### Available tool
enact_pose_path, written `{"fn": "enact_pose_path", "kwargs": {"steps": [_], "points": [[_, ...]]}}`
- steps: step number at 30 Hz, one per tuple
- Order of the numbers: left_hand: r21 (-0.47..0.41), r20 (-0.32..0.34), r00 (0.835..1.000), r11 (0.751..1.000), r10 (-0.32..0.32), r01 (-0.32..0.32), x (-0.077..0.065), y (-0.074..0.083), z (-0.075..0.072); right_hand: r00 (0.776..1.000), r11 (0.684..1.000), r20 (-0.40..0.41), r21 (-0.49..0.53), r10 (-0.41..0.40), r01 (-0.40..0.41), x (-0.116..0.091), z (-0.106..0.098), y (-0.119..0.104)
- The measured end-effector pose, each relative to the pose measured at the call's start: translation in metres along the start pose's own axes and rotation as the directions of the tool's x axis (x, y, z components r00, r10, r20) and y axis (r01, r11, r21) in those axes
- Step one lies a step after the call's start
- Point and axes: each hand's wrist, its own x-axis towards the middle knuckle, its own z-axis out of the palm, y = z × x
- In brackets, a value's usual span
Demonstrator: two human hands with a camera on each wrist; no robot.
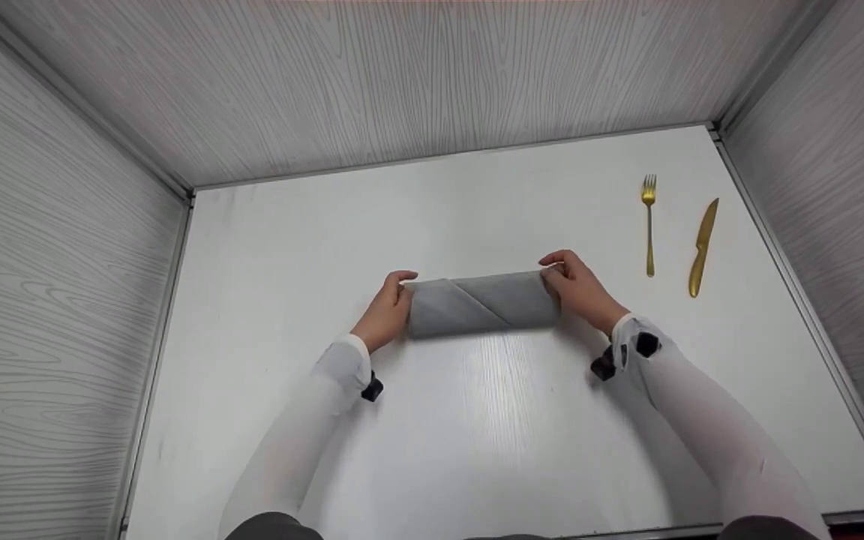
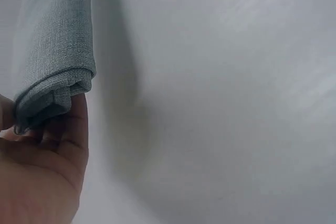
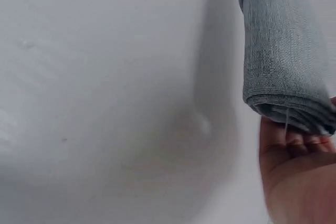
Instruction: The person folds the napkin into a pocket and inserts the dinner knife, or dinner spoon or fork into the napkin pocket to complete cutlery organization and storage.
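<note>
A grey cloth napkin (image 1: 477, 304), folded into a flat roll with a diagonal edge across its front, lies crosswise between my two hands. My left hand (image 1: 391, 309) grips its left end, the fingers curled under the layered end of the napkin (image 2: 58, 51) in the left wrist view. At the other end my right hand (image 1: 582, 292) holds the roll, its fingers beneath the open folds of the napkin (image 3: 283, 51) in the right wrist view. A shadow runs along the napkin's near side; whether it touches the table is hard to tell.
On the right of the white table (image 1: 289, 240) lie a gold fork (image 1: 649, 217) and, beside it, a gold knife (image 1: 702, 251). Wood-grain panels stand at the back (image 1: 402, 82), the left (image 1: 49, 300) and the right (image 1: 837, 225).
</note>
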Motion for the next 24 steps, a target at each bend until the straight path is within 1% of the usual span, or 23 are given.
{"fn": "enact_pose_path", "kwargs": {"steps": [3, 5, 7, 9, 11, 12, 14, 18, 22, 24], "points": [[0.030, 0.004, 0.999, 0.999, -0.040, 0.040, 0.002, -0.001, 0.004, 0.996, 0.998, 0.056, -0.014, 0.068, -0.067, 0.003, 0.000, 0.002], [0.058, -0.003, 0.998, 0.996, -0.065, 0.065, 0.004, -0.001, 0.007, 0.992, 0.995, 0.085, -0.038, 0.093, -0.090, 0.006, 0.000, 0.004], [0.065, -0.014, 0.996, 0.993, -0.094, 0.094, 0.006, 0.000, 0.009, 0.990, 0.994, 0.102, -0.062, 0.093, -0.087, 0.008, 0.002, 0.006], [0.081, -0.030, 0.993, 0.990, -0.115, 0.117, 0.008, 0.000, 0.010, 0.993, 0.993, 0.091, -0.096, 0.080, -0.071, 0.010, 0.004, 0.007], [0.117, -0.048, 0.990, 0.983, -0.134, 0.138, 0.011, 0.001, 0.012, 0.996, 0.990, 0.069, -0.135, 0.054, -0.045, 0.011, 0.007, 0.005], [0.153, -0.056, 0.989, 0.977, -0.138, 0.145, 0.012, 0.000, 0.013, 0.997, 0.986, 0.059, -0.164, 0.042, -0.032, 0.011, 0.008, 0.004], [0.242, -0.072, 0.989, 0.959, -0.133, 0.147, 0.016, -0.001, 0.014, 0.999, 0.975, 0.037, -0.222, 0.020, -0.011, 0.012, 0.011, 0.002], [0.406, -0.102, 0.990, 0.905, -0.095, 0.129, 0.019, -0.004, 0.016, 1.000, 0.953, 0.012, -0.302, 0.006, -0.002, 0.013, 0.014, 0.000], [0.512, -0.136, 0.989, 0.852, -0.051, 0.114, 0.021, -0.007, 0.019, 1.000, 0.948, -0.012, -0.317, -0.001, -0.003, 0.014, 0.015, 0.003], [0.554, -0.151, 0.988, 0.824, -0.045, 0.122, 0.022, -0.007, 0.020, 1.000, 0.946, -0.020, -0.324, -0.005, -0.001, 0.015, 0.015, 0.004]]}}
